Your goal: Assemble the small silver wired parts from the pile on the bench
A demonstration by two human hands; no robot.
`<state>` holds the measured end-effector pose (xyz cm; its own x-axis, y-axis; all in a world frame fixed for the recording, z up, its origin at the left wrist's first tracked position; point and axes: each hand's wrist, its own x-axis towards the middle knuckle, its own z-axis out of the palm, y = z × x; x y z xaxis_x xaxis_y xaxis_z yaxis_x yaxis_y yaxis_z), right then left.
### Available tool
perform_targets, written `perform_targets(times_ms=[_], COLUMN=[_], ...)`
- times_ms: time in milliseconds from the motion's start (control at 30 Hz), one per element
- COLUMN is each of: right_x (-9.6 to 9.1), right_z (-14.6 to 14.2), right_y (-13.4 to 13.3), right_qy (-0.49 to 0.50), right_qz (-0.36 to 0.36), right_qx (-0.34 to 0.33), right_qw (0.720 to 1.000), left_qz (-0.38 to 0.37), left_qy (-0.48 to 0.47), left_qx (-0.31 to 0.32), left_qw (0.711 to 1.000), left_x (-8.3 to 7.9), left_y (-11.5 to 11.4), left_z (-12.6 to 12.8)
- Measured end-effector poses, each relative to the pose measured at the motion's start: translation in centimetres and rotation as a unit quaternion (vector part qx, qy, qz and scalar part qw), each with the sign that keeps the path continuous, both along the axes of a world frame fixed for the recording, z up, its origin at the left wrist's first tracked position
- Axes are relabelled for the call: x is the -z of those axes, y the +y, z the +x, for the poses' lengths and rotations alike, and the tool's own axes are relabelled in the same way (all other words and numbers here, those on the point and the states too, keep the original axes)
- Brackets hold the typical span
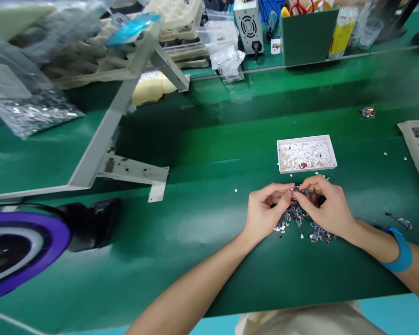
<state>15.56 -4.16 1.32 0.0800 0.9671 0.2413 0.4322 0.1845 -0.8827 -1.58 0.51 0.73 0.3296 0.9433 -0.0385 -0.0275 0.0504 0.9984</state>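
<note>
A purple and black ring sits at the left edge of the green bench. Behind it stands a gray metal frame. Near the front edge, the left hand and the right hand meet, both pinching one tiny dark part between their fingertips. A pile of small parts lies under the hands. Just behind them is a white tray. A blue wristband is on the right arm.

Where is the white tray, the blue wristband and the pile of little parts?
white tray point(331, 153), head view, right rim.
blue wristband point(401, 256), head view, band middle.
pile of little parts point(295, 216), head view, pile middle.
</note>
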Motion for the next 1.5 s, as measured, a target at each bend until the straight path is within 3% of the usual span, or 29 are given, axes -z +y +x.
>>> perform_targets(times_ms=[167,300,467,600,800,1067,1300,1500], right_x=[-0.04,-0.40,-0.63,-0.30,-0.12,0.17,0.02,-0.03], right_z=[0.10,0.11,0.25,0.53,0.85,0.84,0.77,0.56], right_y=[-0.20,-0.28,0.02,0.36,0.55,0.52,0.62,0.02], right_qy=[0.014,-0.004,-0.047,-0.035,-0.094,-0.146,-0.122,-0.050], right_qz=[0.020,0.066,0.123,0.086,0.085,0.138,0.111,0.081], right_qx=[-0.025,-0.025,0.018,0.077,-0.010,0.009,-0.027,-0.046], right_qw=[0.999,0.998,0.991,0.993,0.992,0.980,0.986,0.994], left_qz=[-0.001,-0.008,-0.012,-0.044,-0.081,-0.080,-0.082,-0.034], left_qy=[-0.011,-0.011,0.007,-0.014,-0.039,-0.037,-0.041,-0.018], left_qx=[-0.041,-0.019,0.042,0.037,0.012,0.009,-0.005,-0.018], left_qw=[0.999,1.000,0.999,0.998,0.996,0.996,0.996,0.999], left_x=[0.03,0.00,0.18,0.13,-0.14,-0.07,-0.27,0.02], left_y=[0.22,0.05,-0.19,-0.20,0.26,0.18,0.13,0.33], left_z=[0.10,0.06,-0.07,-0.05,0.01,0.09,0.10,-0.03])
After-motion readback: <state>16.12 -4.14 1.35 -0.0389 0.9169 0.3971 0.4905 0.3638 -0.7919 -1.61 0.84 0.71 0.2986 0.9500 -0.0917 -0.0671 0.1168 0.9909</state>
